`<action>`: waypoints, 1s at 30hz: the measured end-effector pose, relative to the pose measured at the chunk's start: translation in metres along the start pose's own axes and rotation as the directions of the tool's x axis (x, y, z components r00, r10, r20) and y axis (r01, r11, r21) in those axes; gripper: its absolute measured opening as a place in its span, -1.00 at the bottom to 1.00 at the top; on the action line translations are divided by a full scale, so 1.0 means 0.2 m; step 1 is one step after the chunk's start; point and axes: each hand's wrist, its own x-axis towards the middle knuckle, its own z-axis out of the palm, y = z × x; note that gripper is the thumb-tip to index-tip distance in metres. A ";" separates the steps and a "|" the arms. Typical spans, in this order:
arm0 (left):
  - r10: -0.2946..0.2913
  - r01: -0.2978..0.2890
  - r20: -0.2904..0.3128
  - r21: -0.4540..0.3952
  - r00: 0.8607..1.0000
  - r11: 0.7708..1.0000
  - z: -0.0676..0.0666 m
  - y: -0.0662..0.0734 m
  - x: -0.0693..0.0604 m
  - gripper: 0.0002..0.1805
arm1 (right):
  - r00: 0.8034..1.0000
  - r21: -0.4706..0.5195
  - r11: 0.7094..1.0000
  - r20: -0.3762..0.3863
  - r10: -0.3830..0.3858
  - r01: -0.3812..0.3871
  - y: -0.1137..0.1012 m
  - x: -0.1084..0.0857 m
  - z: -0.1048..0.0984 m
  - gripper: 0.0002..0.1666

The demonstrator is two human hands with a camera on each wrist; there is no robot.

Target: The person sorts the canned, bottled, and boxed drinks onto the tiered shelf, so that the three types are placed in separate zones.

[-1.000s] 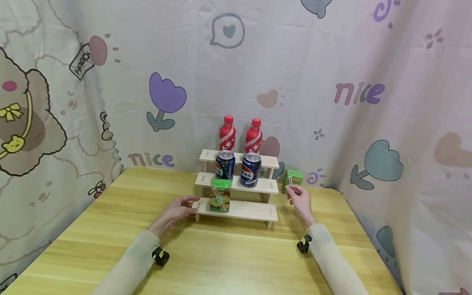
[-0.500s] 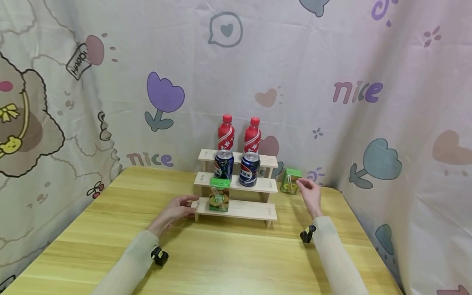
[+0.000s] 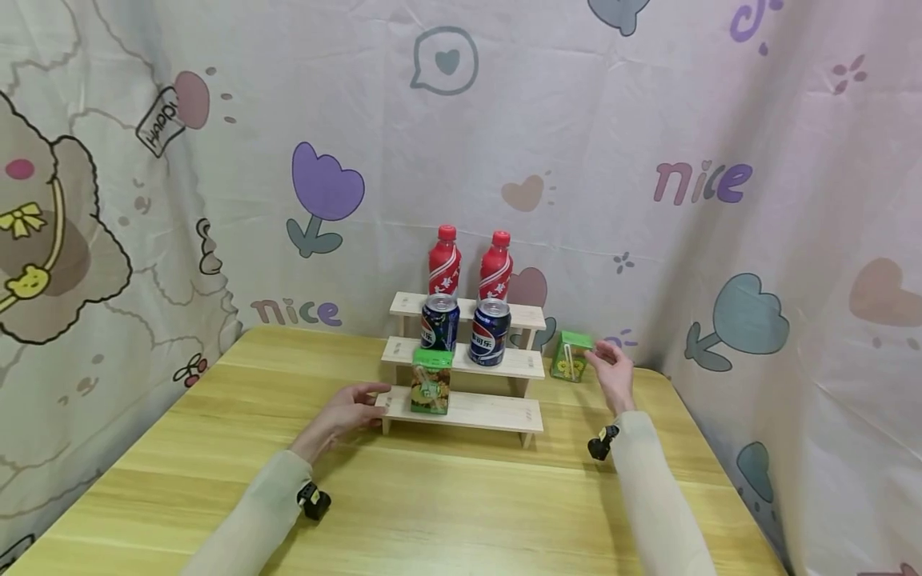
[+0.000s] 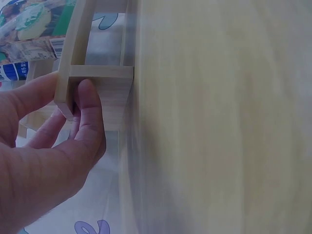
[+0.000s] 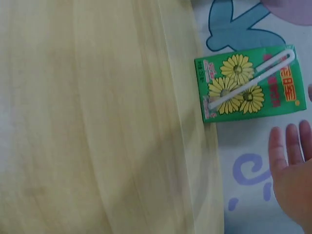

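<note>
At the left end of the wooden tiered shelf [image 3: 490,411], my left hand [image 3: 353,410] pinches the lowest board. In the left wrist view the thumb and fingers [image 4: 90,105] lie on either side of the board's end. My right hand [image 3: 612,372] is beside a green drink carton [image 3: 569,358] that stands on the table right of the shelf. The right wrist view shows this carton [image 5: 251,84] with yellow flowers and a white straw on its front. The fingers [image 5: 277,148] are extended and apart from it, with part of the hand outside that view.
Another green carton [image 3: 430,384] stands on the lowest tier. Two blue cola cans [image 3: 439,323] are on the middle tier, and two red bottles [image 3: 444,262] on the top one. A patterned curtain [image 3: 576,120] hangs behind the wooden table [image 3: 432,504].
My right hand has moved right, from in front of the right carton to its right side, and its fingers have loosened. The left hand stays on the shelf.
</note>
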 end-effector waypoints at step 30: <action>0.003 -0.004 -0.008 -0.008 1.000 1.000 0.00 0.00 0.00 -0.46 | 0.953 -0.135 0.990 0.302 -0.003 0.045 -0.03 0.04 -0.03 -0.22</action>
